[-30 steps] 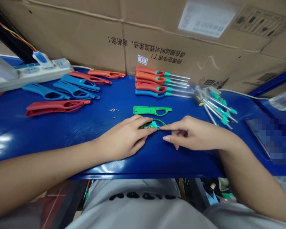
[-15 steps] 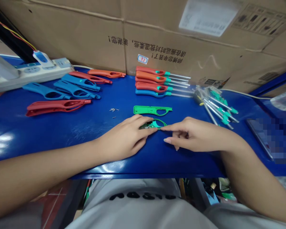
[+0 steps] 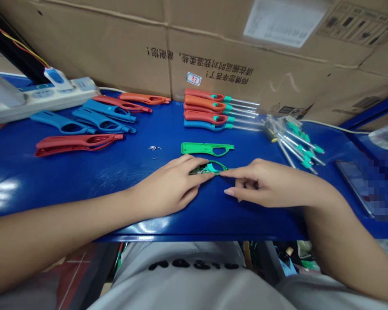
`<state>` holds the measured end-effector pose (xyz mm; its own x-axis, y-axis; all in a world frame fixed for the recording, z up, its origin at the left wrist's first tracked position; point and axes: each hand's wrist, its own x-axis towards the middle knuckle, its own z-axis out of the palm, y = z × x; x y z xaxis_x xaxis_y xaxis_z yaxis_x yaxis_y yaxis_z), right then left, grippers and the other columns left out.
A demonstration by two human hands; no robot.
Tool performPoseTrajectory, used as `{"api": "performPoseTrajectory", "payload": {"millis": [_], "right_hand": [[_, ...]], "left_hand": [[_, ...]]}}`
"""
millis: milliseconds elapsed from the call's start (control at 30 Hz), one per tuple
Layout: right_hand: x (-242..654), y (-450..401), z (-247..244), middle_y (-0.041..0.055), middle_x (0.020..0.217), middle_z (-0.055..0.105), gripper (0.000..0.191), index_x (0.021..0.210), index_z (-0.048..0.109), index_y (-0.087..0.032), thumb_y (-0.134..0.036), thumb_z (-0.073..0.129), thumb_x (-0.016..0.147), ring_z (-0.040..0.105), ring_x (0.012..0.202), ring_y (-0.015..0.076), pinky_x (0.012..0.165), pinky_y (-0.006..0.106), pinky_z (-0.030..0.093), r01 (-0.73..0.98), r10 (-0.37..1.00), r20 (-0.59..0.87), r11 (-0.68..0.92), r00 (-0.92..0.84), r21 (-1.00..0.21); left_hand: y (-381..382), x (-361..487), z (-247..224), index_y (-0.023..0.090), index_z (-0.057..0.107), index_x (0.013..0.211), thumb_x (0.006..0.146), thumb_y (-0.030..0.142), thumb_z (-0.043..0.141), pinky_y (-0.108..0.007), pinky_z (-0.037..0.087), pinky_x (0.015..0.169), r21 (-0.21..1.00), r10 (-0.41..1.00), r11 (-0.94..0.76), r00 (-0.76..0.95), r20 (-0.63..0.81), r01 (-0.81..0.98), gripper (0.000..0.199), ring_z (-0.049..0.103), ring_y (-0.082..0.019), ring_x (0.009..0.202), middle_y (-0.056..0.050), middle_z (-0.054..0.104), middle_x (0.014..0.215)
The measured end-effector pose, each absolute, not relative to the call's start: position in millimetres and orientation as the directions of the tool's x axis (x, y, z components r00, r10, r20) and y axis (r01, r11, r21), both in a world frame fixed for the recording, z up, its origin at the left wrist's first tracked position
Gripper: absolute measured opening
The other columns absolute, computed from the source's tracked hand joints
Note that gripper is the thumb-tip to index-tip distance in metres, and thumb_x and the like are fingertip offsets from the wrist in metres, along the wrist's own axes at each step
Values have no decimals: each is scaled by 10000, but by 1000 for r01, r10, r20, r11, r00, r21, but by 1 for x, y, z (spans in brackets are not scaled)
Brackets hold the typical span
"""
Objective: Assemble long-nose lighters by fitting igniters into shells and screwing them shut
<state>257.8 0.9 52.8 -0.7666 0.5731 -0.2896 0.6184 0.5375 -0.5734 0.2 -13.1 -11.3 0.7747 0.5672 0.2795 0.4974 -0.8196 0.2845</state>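
Pinning a teal-triggered green plastic handle (image 3: 211, 168), the left hand (image 3: 181, 181) stays put; the right hand (image 3: 261, 183), forefinger extended, still touches its end; progress seems paused.

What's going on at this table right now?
A person has both hands at a green handle on the blue table. The left hand lies over the handle, partly hiding it, while the right hand points its index fingertip at the narrow end; whether it touches is hard to tell. A green shell lies just beyond, with small pins to its left. Farther back are lighters with metal tubes.
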Motion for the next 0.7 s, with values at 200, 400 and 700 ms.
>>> {"api": "performPoseTrajectory", "payload": {"millis": [200,400,700], "right_hand": [[259,1,54,-2,648,715,371,1256,684,-202,-427,524,1008,553,490,121,493,259,370,615,558,-299,549,-774,-567],[261,-1,51,-3,658,714,429,1343,618,-203,-447,525,1003,562,494,118,463,249,337,660,567,-347,569,-747,-491],[259,1,53,4,642,707,362,1221,689,-187,-428,520,1011,547,493,115,488,255,342,628,574,-287,580,-767,-519]], "left_hand": [[-13,1,-11,198,602,1377,971,170,496,-525,504,1041,294,565,-820,776,279,491,421,535,-330,1267,-172,546,1409],[-13,1,-10,185,599,1381,983,181,475,-519,500,1050,270,564,-822,782,264,502,416,525,-325,1275,-172,537,1413],[-13,1,-11,171,598,1381,985,181,475,-536,507,1034,246,557,-829,783,275,503,414,538,-336,1256,-188,550,1394]]}}
